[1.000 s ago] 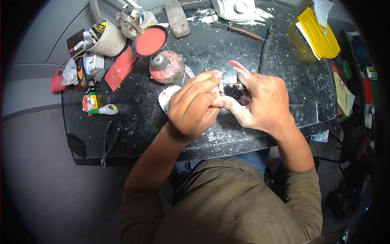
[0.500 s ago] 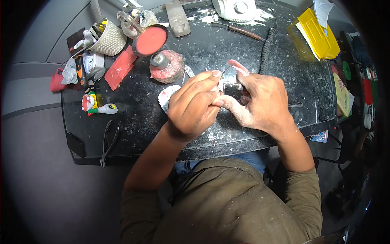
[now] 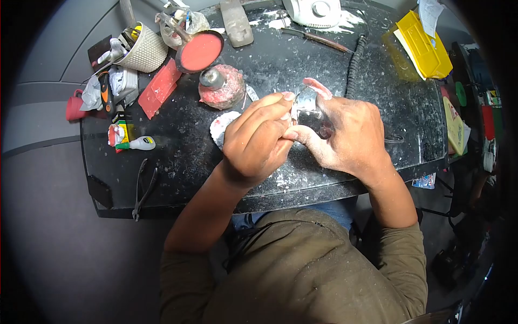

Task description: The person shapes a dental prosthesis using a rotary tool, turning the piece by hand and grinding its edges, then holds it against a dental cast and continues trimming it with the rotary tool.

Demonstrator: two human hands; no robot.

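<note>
The left hand (image 3: pixel 254 136) mostly hides a small piece (image 3: pixel 294 114) — too little shows to identify it.

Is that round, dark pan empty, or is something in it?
Not empty: the pan holds a pink layer spreading nearly to its edge. From this view, I cannot tell how deep.

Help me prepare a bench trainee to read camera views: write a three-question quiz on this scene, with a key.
1. Multiple choice: what colour is the stuff in the pan?
A) green
B) pink
C) black

2. True or false: the pliers lie to the left of the left hand.

3. Short answer: which hand shows more pale dust?

Key:
1. B
2. True
3. The right hand
</note>
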